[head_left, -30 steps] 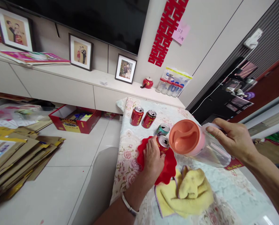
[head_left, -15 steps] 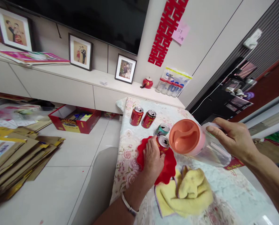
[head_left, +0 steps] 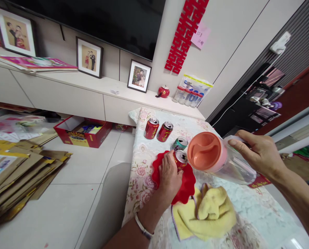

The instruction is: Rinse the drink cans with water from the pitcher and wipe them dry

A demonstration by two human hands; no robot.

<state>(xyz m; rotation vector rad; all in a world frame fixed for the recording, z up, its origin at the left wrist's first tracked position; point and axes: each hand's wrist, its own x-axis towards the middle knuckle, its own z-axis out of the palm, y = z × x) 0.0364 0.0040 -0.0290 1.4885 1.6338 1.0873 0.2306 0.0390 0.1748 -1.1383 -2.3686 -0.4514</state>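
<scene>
My left hand is wrapped round an opened red drink can above a red scalloped mat. In my right hand is the handle of a clear pitcher, tipped on its side towards the can. The pitcher's orange-pink lid is close to the can's top; I cannot make out any liquid between them. Just behind the held can stands a green can. Two more red cans, one on the left and one beside it, stand upright farther back.
A crumpled yellow cloth lies on the floral tablecloth near me. Behind the table runs a low cabinet with framed photos, a red jar and lidded glass jars. Flattened cardboard and a red box are on the floor.
</scene>
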